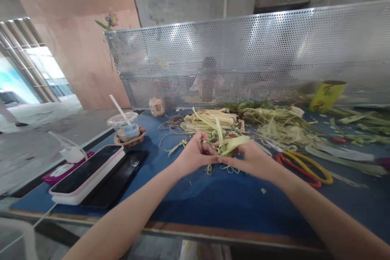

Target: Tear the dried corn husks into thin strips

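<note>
My left hand [195,152] has its fingers curled round a small bundle [213,138] of pale green, knotted plant strips. From the other side, my right hand [256,156] pinches a wide, pale green husk strip [234,144] that folds across the bundle. The thumbs nearly meet at the front, and some fingertips are hidden behind the strips. Thin curled ends [209,169] hang below my hands. Just beyond lies a stack of yellowish dried husks [213,118]. Scissors with red and yellow handles [300,168] rest on the table, right of my right hand.
Greener husks [280,124] spread over the right back. At left are a lidded drink cup [128,129] with a straw, a phone [88,170] and a flat black device [122,174]. A perforated metal screen [237,57] borders the blue table [195,207]. A yellow cylinder [327,96] stands beside it.
</note>
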Demonstrator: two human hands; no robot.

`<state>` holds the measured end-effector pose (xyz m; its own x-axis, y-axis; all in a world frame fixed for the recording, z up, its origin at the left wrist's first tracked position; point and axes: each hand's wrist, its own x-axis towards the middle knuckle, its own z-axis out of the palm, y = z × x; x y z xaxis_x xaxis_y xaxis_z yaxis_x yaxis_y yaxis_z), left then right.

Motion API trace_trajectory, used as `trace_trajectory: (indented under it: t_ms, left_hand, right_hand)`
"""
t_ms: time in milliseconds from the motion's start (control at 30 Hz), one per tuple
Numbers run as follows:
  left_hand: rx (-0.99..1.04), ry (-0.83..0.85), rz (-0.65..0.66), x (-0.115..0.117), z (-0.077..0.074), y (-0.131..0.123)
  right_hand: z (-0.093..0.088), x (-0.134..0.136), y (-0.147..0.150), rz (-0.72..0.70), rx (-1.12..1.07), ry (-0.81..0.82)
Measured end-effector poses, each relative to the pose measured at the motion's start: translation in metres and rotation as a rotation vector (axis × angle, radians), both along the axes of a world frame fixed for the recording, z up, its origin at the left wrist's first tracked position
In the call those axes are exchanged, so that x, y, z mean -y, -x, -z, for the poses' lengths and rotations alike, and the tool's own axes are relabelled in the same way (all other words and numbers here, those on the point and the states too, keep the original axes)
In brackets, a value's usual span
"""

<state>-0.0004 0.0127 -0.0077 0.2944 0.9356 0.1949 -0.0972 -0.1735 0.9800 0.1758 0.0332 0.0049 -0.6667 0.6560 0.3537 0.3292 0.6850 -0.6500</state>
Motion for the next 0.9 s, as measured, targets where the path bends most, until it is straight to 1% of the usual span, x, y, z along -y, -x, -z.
trace_trajectory:
  t_ms: [100, 167, 300, 433, 500, 600, 667, 733, 800, 833, 900]
  left_hand:
    - [-0.053, 0.000, -0.010, 0.001, 0.000, 0.000]
    - [-0.088, 0.012, -0.024, 0.003, -0.001, -0.001]
    - [-0.095, 0.025, -0.038, 0.005, -0.002, -0.001]
    - [-0.113, 0.007, -0.010, 0.005, -0.002, -0.001]
    - [-0.131, -0.006, -0.002, 0.006, -0.001, -0.001]
    - [-0.171, 0.009, 0.042, 0.007, -0.001, 0.000]
    - [-0.221, 0.035, 0.093, 0.009, -0.002, 0.001]
    - [-0.287, 0.058, 0.140, 0.010, -0.004, 0.002]
    - [-0.359, 0.055, 0.159, 0.012, -0.007, 0.003]
    - [-0.398, 0.030, 0.144, 0.013, -0.008, 0.003]
    - [-0.476, -0.067, 0.045, 0.015, -0.012, 0.002]
  right_hand:
    - [0.004, 0.001, 0.002, -0.078, -0.030, 0.120]
    - [0.005, 0.002, 0.004, -0.096, -0.036, 0.153]
    - [0.002, 0.001, 0.005, -0.079, -0.063, 0.158]
    - [-0.001, -0.003, 0.004, -0.014, -0.194, 0.331]
    - [0.000, -0.007, 0.002, 0.026, -0.280, 0.386]
    - [0.003, -0.015, -0.001, 0.045, -0.392, 0.412]
    - [0.003, -0.019, -0.004, 0.029, -0.445, 0.425]
    - [0.003, -0.021, -0.005, 0.008, -0.459, 0.434]
    - [0.002, -0.020, -0.005, -0.003, -0.416, 0.430]
    - [0.002, -0.019, -0.005, 0.008, -0.380, 0.407]
    - [0.003, -0.016, -0.003, 0.041, -0.294, 0.329]
